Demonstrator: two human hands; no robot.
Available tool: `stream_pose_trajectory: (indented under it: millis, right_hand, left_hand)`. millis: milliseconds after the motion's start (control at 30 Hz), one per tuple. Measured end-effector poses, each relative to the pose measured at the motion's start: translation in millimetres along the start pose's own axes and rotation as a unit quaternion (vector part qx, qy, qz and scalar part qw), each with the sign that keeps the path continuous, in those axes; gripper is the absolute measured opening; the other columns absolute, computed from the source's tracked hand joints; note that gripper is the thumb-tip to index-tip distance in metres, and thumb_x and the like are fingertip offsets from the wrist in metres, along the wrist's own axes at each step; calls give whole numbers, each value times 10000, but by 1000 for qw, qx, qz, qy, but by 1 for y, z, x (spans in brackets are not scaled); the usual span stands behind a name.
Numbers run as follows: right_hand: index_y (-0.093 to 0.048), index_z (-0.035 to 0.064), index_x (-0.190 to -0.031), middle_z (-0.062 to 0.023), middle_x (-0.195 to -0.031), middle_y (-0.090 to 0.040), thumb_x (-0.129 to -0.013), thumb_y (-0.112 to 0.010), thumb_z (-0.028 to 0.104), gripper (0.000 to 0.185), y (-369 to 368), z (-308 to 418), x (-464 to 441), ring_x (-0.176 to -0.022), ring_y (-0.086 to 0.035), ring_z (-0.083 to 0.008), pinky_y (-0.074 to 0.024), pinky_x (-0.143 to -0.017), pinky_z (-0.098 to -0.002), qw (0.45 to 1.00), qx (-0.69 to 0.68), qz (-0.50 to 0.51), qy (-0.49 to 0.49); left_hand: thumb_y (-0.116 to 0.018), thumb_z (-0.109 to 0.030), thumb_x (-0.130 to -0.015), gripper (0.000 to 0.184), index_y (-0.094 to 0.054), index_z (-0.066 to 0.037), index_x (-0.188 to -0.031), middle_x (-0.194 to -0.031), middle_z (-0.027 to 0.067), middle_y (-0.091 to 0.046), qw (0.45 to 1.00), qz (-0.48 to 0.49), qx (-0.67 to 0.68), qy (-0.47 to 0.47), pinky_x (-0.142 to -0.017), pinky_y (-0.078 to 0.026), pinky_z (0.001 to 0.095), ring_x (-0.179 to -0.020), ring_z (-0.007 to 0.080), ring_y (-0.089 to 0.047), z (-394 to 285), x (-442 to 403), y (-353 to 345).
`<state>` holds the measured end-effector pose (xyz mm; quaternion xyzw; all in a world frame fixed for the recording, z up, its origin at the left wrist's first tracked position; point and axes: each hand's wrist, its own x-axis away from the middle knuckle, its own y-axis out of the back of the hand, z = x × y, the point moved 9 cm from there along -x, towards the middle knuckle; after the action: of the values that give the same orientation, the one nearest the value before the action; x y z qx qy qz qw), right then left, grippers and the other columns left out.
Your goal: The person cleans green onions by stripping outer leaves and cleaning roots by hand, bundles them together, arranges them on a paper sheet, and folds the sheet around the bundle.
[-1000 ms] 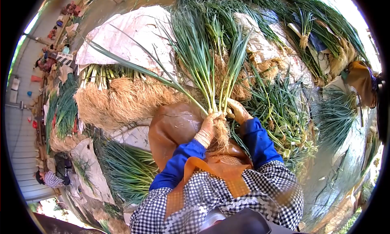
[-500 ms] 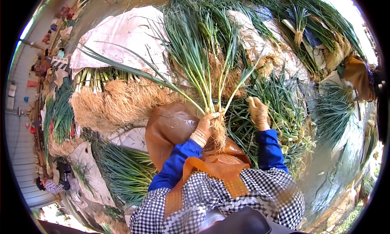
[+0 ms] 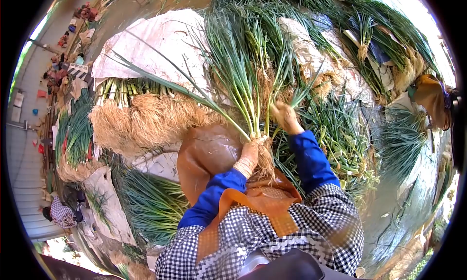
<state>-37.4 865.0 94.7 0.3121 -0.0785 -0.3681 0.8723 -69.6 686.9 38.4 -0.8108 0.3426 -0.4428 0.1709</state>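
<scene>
My left hand (image 3: pixel 249 152) is closed around the lower stems of a bunch of green onions (image 3: pixel 251 109), just above its pale roots (image 3: pixel 265 163). The long leaves fan out upward and to the left. My right hand (image 3: pixel 286 117) is raised at the right side of the bunch, close to the outer stems; its fingers are smeared and what they touch cannot be made out. A brown apron (image 3: pixel 209 148) covers my lap beneath the bunch.
Rooted onions (image 3: pixel 146 114) lie at the left under a pale sheet (image 3: pixel 155 46). Loose greens (image 3: pixel 335 134) are heaped at the right, and another pile (image 3: pixel 151 202) lies lower left. A person (image 3: pixel 62 213) is at the far left.
My right hand left the stems, moved out to the right, then came back up beside the bunch. A stem on the right leans outward. My left hand keeps its hold.
</scene>
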Motion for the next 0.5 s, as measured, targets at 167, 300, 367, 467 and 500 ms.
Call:
stream_pose_trajectory:
  millis: [167, 300, 367, 467, 500]
  right_hand:
    - [-563, 77, -683, 23, -562, -493, -840, -570, 362, 325, 54, 59, 149, -491, -419, -65, -324, -451, -241, 887, -224, 325, -239]
    - [-629, 65, -796, -97, -663, -614, -823, -552, 224, 179, 151, -130, 204, -577, -578, -215, -449, -498, -323, 882, 371, 152, -248]
    - [-624, 63, -844, -129, -690, -620, -831, -545, 283, 235, 145, -138, 179, -604, -585, -245, -463, -554, -344, 893, 385, 90, -216]
    - [-585, 53, -1026, -138, -804, -646, -849, -517, 420, 413, 114, -34, 124, -646, -598, -220, -470, -623, -351, 963, 107, -39, -243]
    - [-561, 46, -1074, -120, -853, -644, -853, -511, 436, 451, 78, -24, 109, -678, -595, -191, -462, -629, -320, 954, -104, 8, -282]
  left_hand:
    - [-557, -55, -799, 198, -603, 4, -982, -859, 98, -631, 999, -12, 24, 33, -659, -492, 267, -712, 180, -591, -1, -5, 6]
    - [-533, -31, -800, 219, -572, 15, -1011, -848, 124, -627, 998, 21, 53, 25, -673, -505, 277, -718, 189, -600, -6, 2, -8]
    - [-530, -16, -785, 248, -554, 18, -1030, -871, 142, -627, 998, 48, 51, -3, -690, -513, 284, -747, 202, -610, -12, 1, -13]
    - [-542, -17, -772, 256, -555, 16, -1025, -875, 137, -626, 997, 55, 51, 31, -686, -513, 284, -749, 201, -610, -8, 8, -18]
    - [-546, -22, -767, 262, -560, 16, -1026, -882, 134, -627, 996, 87, 25, 6, -695, -510, 283, -759, 200, -609, -12, 8, -21]
